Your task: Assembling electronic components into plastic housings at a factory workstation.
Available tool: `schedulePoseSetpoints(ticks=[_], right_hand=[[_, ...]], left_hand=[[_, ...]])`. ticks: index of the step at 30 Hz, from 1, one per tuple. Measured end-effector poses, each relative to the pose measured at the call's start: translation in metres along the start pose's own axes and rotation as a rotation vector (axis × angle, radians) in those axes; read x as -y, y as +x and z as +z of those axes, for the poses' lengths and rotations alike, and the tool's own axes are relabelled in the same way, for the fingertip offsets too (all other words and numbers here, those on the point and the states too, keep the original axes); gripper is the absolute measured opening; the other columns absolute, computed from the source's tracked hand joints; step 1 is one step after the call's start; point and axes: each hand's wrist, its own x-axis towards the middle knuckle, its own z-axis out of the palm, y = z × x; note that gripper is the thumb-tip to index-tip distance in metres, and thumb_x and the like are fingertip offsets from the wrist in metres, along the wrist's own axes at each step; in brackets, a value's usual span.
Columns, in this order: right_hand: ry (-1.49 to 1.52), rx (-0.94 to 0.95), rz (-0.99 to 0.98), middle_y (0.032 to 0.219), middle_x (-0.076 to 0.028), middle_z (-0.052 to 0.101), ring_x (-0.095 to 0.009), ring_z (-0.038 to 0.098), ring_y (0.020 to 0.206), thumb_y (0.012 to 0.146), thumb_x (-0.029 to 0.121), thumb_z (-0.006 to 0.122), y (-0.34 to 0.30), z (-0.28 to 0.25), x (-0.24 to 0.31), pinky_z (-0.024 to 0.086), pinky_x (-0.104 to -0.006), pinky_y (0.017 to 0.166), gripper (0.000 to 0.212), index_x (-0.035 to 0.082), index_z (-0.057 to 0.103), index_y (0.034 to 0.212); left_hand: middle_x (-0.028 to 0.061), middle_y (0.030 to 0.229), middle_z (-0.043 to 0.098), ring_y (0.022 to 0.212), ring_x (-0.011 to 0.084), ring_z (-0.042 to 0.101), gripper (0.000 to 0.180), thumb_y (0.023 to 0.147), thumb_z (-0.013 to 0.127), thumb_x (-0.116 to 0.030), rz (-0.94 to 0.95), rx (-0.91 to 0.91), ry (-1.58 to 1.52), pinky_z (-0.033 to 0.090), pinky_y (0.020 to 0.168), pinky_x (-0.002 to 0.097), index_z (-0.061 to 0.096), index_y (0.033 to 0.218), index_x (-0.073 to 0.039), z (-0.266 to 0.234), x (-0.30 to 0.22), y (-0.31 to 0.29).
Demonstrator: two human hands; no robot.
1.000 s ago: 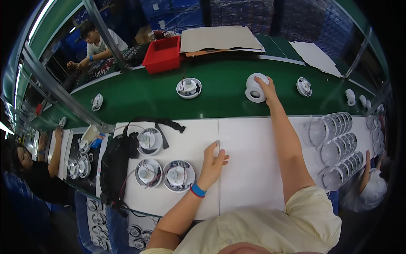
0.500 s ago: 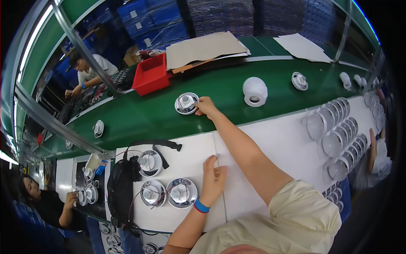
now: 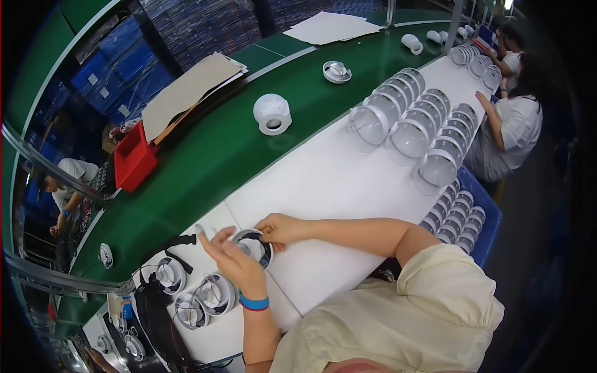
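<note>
Over the white worktable, my right hand (image 3: 282, 230) grips the rim of a round white housing with dark inner parts (image 3: 254, 244). Its fingers are closed on the near right edge. My left hand (image 3: 239, 261), with a blue wristband, is beside the housing, palm partly in front of it, fingers stretched apart. Whether its palm touches the housing I cannot tell. Left of that hand, similar wired housings sit on the table: one (image 3: 215, 294) closest, another (image 3: 191, 311) nearer the edge and a third (image 3: 170, 276) farther back. A black bag-like bundle with straps (image 3: 155, 311) lies beside them.
Behind the table runs a green conveyor belt (image 3: 205, 180) with a white dome-shaped shell (image 3: 272, 110) and an open housing (image 3: 336, 72). Rows of clear domed covers (image 3: 407, 133) stand at right. A red bin (image 3: 134, 156) is across the belt. Other people work at both sides.
My right hand has brought the housing from the belt to the white table, next to my left hand. My left hand's fingers have spread. The view has swung right.
</note>
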Motion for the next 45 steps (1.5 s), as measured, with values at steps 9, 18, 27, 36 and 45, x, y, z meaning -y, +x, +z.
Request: schedulePoseSetpoints(ticks=[9, 18, 27, 36, 45], right_hand=[[-1.527, -1.397, -0.128, 0.129, -0.018, 0.054, -0.037, 0.052, 0.115, 0.074, -0.005, 0.064, -0.133, -0.197, 0.046, 0.043, -0.0432, 0.099, 0.065, 0.007, 0.048, 0.136], [-1.216, -0.919, -0.421, 0.135, -0.012, 0.054, -0.031, 0.048, 0.123, 0.076, -0.006, 0.060, -0.139, -0.109, 0.034, 0.041, -0.0370, 0.099, 0.061, 0.008, 0.050, 0.135], [-0.159, -0.534, -0.282, 0.147, -0.011, 0.039, -0.027, 0.038, 0.135, 0.076, 0.019, 0.074, -0.098, -0.112, 0.029, 0.037, -0.0397, 0.108, 0.087, 0.015, 0.028, 0.150], [0.789, 0.027, -0.063, 0.136, -0.014, 0.050, -0.030, 0.052, 0.125, 0.069, 0.055, 0.074, -0.068, -0.054, 0.012, 0.046, -0.0410, 0.103, 0.099, 0.006, 0.035, 0.145], [0.372, 0.039, -0.182, 0.135, -0.013, 0.049, -0.025, 0.048, 0.128, 0.055, 0.056, 0.082, -0.071, -0.015, 0.024, 0.036, -0.0359, 0.106, 0.114, 0.004, 0.035, 0.145]], left_hand=[[0.0143, 0.087, 0.066, 0.077, 0.0272, 0.062, 0.048, 0.082, 0.053, 0.015, 0.579, 0.147, 0.282, 0.050, 0.069, 0.0350, 0.052, 0.130, 0.009, 0.002, -0.006, -0.020], [0.0097, 0.082, 0.072, 0.072, 0.0239, 0.067, 0.021, 0.075, 0.073, 0.005, 0.371, 0.076, -0.011, 0.054, 0.067, 0.0303, 0.065, 0.093, -0.002, 0.005, 0.003, -0.017], [0.0016, 0.067, 0.052, 0.060, 0.0172, 0.047, 0.018, 0.072, 0.076, 0.002, 0.391, 0.046, 0.089, 0.039, 0.052, 0.0303, 0.066, 0.084, -0.007, 0.001, -0.006, -0.014], [0.0007, 0.066, 0.049, 0.065, 0.0207, 0.046, 0.017, 0.069, 0.078, -0.004, 0.357, 0.002, 0.129, 0.043, 0.066, 0.0342, 0.066, 0.080, -0.010, -0.002, 0.007, -0.016], [-0.0001, 0.067, 0.044, 0.073, 0.0200, 0.046, 0.018, 0.067, 0.081, -0.010, 0.446, -0.016, 0.325, 0.040, 0.089, 0.0421, 0.067, 0.078, -0.012, -0.004, 0.007, -0.012]])
